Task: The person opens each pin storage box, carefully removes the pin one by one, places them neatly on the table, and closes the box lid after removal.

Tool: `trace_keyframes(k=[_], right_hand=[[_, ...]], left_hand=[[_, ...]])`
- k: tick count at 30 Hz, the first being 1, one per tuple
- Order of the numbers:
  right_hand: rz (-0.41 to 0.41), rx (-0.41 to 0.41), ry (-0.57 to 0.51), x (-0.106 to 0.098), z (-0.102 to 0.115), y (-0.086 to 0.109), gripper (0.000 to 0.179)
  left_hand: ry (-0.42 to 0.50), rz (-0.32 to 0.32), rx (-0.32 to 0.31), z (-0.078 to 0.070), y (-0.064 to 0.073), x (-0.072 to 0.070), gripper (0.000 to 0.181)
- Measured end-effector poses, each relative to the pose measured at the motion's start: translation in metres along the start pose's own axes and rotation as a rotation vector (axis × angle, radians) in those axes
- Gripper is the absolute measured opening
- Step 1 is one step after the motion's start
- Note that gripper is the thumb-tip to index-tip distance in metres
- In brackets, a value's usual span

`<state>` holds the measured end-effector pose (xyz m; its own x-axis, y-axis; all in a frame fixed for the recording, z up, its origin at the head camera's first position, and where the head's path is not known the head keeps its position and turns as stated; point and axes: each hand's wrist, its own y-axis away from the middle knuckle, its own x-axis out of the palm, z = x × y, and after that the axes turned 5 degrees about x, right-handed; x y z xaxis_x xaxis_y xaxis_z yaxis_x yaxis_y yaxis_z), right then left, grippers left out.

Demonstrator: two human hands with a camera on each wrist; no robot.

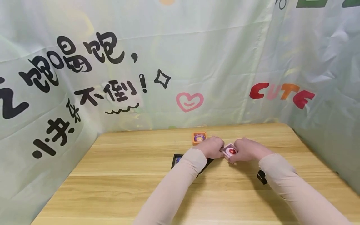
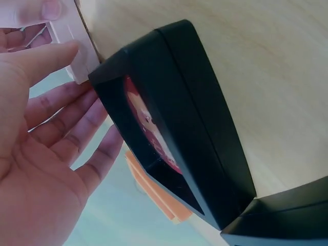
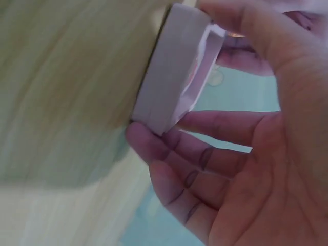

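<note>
Both hands hold a small pale-pink square frame [image 1: 231, 151] with a red flower badge inside. My left hand [image 1: 212, 147] pinches its left corner, the thumb on its side wall in the left wrist view. From the other side, my right hand [image 1: 247, 149] grips it between thumb and fingers; in the right wrist view the frame [image 3: 166, 72] stands tilted close over the table. Beside the left hand, a black frame [image 2: 205, 138] holds a red round badge. Its corner meets a second black frame [image 2: 282, 220].
An orange frame [image 1: 199, 134] with a purple round badge lies just behind the left hand. A black frame [image 1: 174, 161] shows partly behind the left sleeve. By the right sleeve lies a small black object [image 1: 262, 177]. Printed cloth [image 1: 222, 78] encloses the wooden table [image 1: 126, 175].
</note>
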<state>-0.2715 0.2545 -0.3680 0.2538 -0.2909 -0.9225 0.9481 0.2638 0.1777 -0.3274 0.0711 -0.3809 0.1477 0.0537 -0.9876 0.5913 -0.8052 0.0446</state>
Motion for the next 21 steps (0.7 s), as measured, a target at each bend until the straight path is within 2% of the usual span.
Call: trace_keyframes(k=[5,10,17,21], right_hand=[[-0.024,-0.030,-0.064,0.000,-0.007,0.004,0.036],[-0.060,-0.057,-0.093,-0.002,-0.011,0.007,0.052],[-0.139,-0.141,-0.118,-0.010,-0.009,0.014,0.067],[-0.181,-0.183,-0.125,-0.014,-0.005,0.022,0.066]], left_hand=[[0.056,-0.013,-0.011,-0.002,0.004,-0.001,0.013],[0.143,-0.041,-0.025,-0.005,0.014,-0.009,0.018],[0.210,-0.153,0.046,0.001,0.033,-0.018,0.029],[0.311,-0.225,0.064,0.003,0.045,-0.021,0.034]])
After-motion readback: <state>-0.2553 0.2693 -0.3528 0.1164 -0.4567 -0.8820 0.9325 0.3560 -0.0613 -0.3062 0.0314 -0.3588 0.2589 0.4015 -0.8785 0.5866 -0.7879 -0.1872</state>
